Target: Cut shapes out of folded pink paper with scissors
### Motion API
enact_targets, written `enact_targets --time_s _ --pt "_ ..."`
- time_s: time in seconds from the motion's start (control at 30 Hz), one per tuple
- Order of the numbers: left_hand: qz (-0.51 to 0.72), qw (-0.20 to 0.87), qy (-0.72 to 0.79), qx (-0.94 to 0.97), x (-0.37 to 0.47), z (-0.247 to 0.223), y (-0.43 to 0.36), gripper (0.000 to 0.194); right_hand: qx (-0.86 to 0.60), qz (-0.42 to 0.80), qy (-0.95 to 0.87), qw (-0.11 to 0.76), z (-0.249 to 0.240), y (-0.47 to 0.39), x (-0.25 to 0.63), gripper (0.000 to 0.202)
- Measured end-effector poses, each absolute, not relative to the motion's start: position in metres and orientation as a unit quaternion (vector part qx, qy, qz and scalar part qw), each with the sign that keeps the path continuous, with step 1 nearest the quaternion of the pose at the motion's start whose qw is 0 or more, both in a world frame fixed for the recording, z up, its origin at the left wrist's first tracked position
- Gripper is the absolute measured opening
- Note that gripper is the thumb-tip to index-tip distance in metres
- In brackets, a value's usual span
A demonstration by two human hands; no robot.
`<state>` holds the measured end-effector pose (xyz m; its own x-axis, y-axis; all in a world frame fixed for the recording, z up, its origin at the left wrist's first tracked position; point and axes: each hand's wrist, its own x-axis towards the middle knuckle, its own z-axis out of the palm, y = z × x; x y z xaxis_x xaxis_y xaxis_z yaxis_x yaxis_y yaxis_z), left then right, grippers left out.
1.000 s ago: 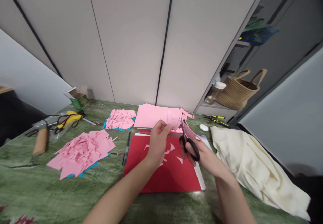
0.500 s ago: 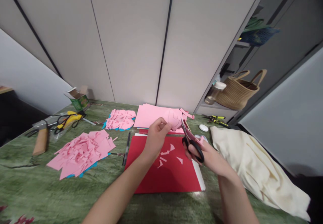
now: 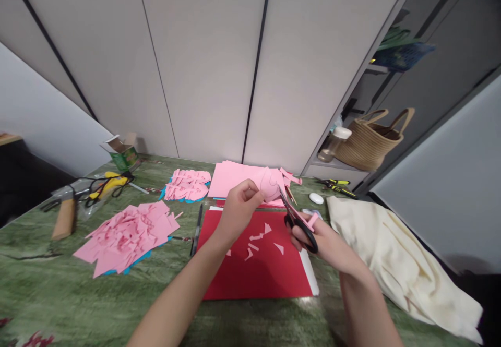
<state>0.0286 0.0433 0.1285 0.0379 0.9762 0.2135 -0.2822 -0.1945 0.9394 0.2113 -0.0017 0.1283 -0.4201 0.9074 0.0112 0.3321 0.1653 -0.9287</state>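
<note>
Between thumb and fingers, my left hand pinches a small piece of pink paper with a curved line drawn on it. My right hand grips black-handled scissors, their blades up against the right edge of that paper. A narrow pink strip hangs by the right hand's fingers. Below both hands lies a red sheet with several small pink offcuts on it. Behind the held piece is a stack of pink paper.
On the left lie a heap of pink scraps, cut pink shapes, a black pen and a yellow-handled tool. To the right are cream cloth, a white oval object, pliers and a woven basket.
The scissors have shifted slightly, their blades looking closer together at the paper's edge. My left hand has barely moved and still holds the pink paper.
</note>
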Motion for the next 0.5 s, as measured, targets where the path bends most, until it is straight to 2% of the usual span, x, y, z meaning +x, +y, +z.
enact_targets --time_s 0.5 --pt "0.557 0.481 0.354 0.577 0.0201 0.1249 0.0488 0.015 -0.435 0.509 -0.673 0.313 0.1251 -0.0013 0.2126 0.032"
